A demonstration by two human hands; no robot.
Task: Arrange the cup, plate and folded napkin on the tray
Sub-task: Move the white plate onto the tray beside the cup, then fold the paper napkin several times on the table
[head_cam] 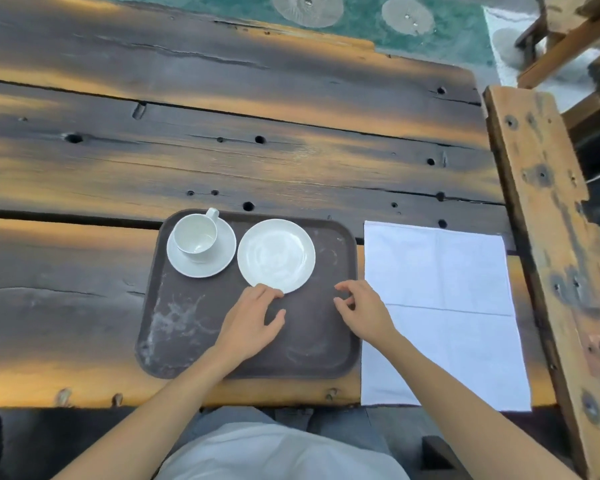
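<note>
Both hands empty, left hand (253, 317) fingertips at plate (276, 255) edge, right hand (361, 308) loosely curled over tray (174, 327), cup (195, 238) beyond left, napkin (440, 306) unfolded rightward.

Left hand (253, 318) covers plate (276, 254) near rim; contact unclear. Forearms cut off by bottom edge.

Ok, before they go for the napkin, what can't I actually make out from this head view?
- Left hand: its fingers cover the near rim of the plate; touching or just above, unclear.
- Right hand: contact with the tray cannot be told.
- Saucer: its middle is hidden under the cup.
- Napkin: number of layers unclear from above.
</note>
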